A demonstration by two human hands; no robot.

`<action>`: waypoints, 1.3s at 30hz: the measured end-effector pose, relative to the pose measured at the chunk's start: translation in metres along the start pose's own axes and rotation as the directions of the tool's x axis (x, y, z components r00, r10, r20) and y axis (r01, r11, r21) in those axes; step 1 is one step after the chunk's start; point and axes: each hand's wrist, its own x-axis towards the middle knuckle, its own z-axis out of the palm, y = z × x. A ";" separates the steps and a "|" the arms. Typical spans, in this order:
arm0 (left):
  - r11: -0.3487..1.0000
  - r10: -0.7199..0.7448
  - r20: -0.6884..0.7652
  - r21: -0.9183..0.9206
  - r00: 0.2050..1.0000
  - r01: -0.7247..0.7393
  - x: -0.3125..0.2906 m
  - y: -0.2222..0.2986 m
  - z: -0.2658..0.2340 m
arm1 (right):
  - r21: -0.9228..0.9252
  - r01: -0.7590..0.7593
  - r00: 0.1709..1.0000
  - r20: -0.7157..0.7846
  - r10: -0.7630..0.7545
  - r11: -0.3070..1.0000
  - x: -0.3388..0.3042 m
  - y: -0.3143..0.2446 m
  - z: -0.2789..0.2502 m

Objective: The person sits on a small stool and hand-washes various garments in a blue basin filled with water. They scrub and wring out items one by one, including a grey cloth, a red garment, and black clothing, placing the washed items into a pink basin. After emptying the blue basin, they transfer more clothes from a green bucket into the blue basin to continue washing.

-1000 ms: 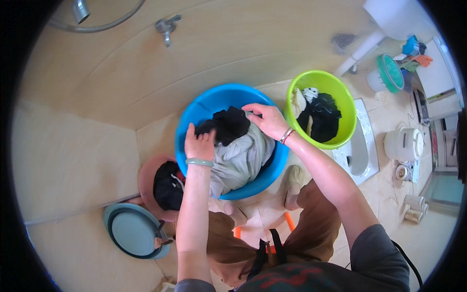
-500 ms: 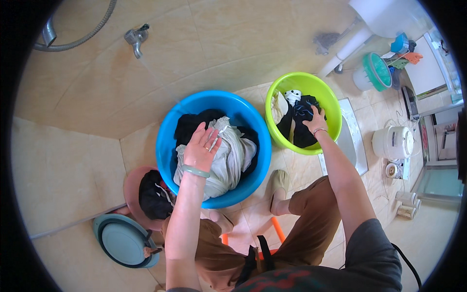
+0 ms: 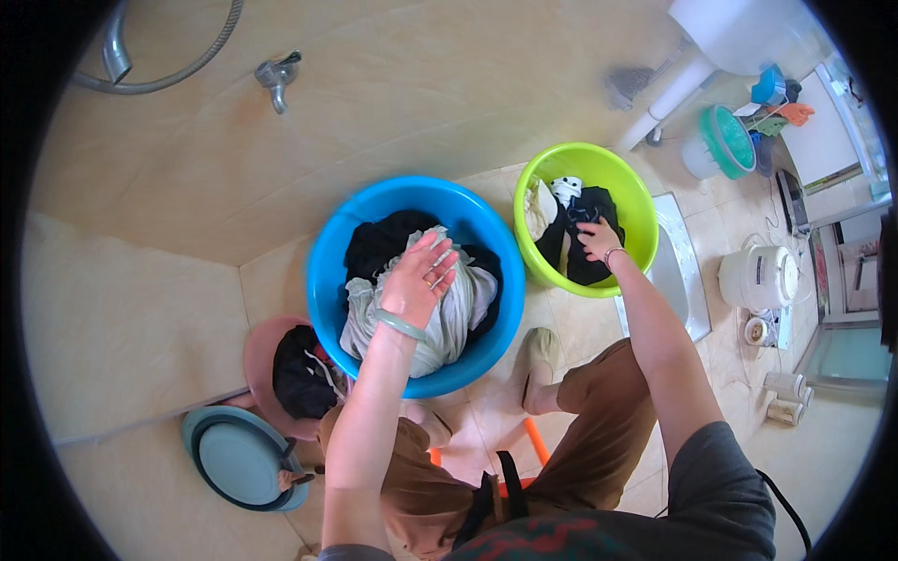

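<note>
My left hand, a pale green bangle on its wrist, is over the blue basin. Its fingers are stretched out and hold nothing. Beneath it lies a bunched light grey garment, with black cloth around it in the same basin. Inside the lime green basin, my right hand rests at the dark garment, fingers apart. White cloth with black spots and a cream cloth lie beside that garment.
A wall tap is above the blue basin. At the left stand a pink basin with dark clothes and a grey-blue basin. A floor-level white fixture, a white lidded bucket and a green-lined bin are to the right.
My left hand has moved right over the grey garment. The right hand has shifted slightly left and down over the dark cloth. The thin water stream from the tap no longer shows clearly.
</note>
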 end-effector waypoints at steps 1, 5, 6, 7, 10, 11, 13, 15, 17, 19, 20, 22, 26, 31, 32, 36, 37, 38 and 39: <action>1.000 -0.024 0.046 -0.009 0.999 0.025 0.011 -0.009 0.013 | -0.344 0.201 0.973 -0.040 -0.228 0.917 0.017 0.053 -0.013; 1.000 0.007 -0.022 0.001 1.000 -0.007 -0.001 -0.002 -0.001 | 0.214 -0.162 0.946 -0.243 0.213 0.963 0.030 0.013 -0.007; 1.000 0.024 -0.045 0.006 0.999 -0.024 -0.006 0.001 -0.009 | 0.405 -0.191 0.913 -0.261 0.314 0.894 0.023 -0.019 -0.007; 1.000 0.025 -0.026 0.000 0.999 -0.025 -0.003 -0.001 -0.007 | 0.578 -0.102 0.841 -0.385 0.380 0.810 0.025 -0.030 -0.019; 0.999 0.033 -0.019 -0.002 0.999 -0.033 -0.003 -0.002 -0.002 | 0.841 0.126 0.810 -0.393 0.434 0.527 0.009 -0.091 -0.062; 1.000 0.026 0.002 -0.003 1.000 -0.026 0.001 -0.006 0.001 | 0.909 0.258 0.822 -0.385 0.419 0.329 0.005 -0.102 -0.078; 1.000 0.025 0.025 0.010 0.999 -0.025 0.002 -0.009 0.008 | 0.981 0.192 0.948 -0.195 0.254 0.034 -0.004 -0.124 -0.105; 0.999 0.020 0.070 0.039 0.997 -0.023 0.002 -0.014 0.011 | 0.974 0.185 0.979 -0.172 0.109 -0.127 -0.028 -0.158 -0.128; 0.996 0.008 0.077 0.086 0.997 -0.015 -0.002 -0.016 0.019 | 0.952 0.223 0.969 -0.240 -0.062 -0.209 -0.073 -0.202 -0.144; 0.993 -0.014 0.045 0.115 0.999 0.009 -0.005 -0.014 0.025 | 0.916 0.200 0.969 -0.238 -0.069 -0.348 -0.118 -0.245 -0.161; 0.993 -0.033 0.074 0.114 0.997 0.025 -0.005 -0.016 0.029 | 0.911 0.204 0.955 -0.265 -0.131 -0.359 -0.136 -0.249 -0.176; 0.994 -0.064 0.146 0.097 0.987 0.051 -0.005 -0.018 0.029 | 0.899 0.140 0.894 -0.295 -0.337 -0.414 -0.170 -0.255 -0.189; 0.982 -0.063 0.259 -0.154 0.964 0.106 -0.021 -0.014 0.046 | 0.853 -0.252 0.476 -0.302 -0.826 -0.458 -0.174 -0.280 -0.168; 0.976 -0.033 0.093 -0.209 0.995 0.052 -0.001 -0.006 -0.029 | 0.972 0.170 0.772 -0.029 -0.635 0.162 -0.176 -0.308 -0.103; 0.984 -0.055 0.016 -0.168 0.998 0.057 -0.002 -0.003 -0.036 | 0.891 0.262 0.769 0.039 -0.638 0.370 -0.169 -0.305 -0.090; 0.995 -0.017 -0.187 -0.098 0.982 -0.001 -0.012 -0.003 -0.043 | 0.431 0.530 0.764 0.132 -0.632 0.730 -0.142 -0.279 -0.023; 0.997 -0.007 -0.243 -0.080 0.970 -0.013 -0.019 -0.001 -0.039 | 0.297 0.552 0.763 0.199 -0.615 0.780 -0.138 -0.274 -0.009; 0.998 0.051 -0.161 -0.034 0.986 -0.057 -0.015 -0.006 -0.051 | 0.237 0.573 0.751 0.233 -0.618 0.785 -0.136 -0.266 0.002; 0.995 0.078 -0.245 0.086 0.966 -0.059 -0.017 -0.005 -0.051 | 0.182 0.595 0.734 0.273 -0.622 0.783 -0.137 -0.263 0.011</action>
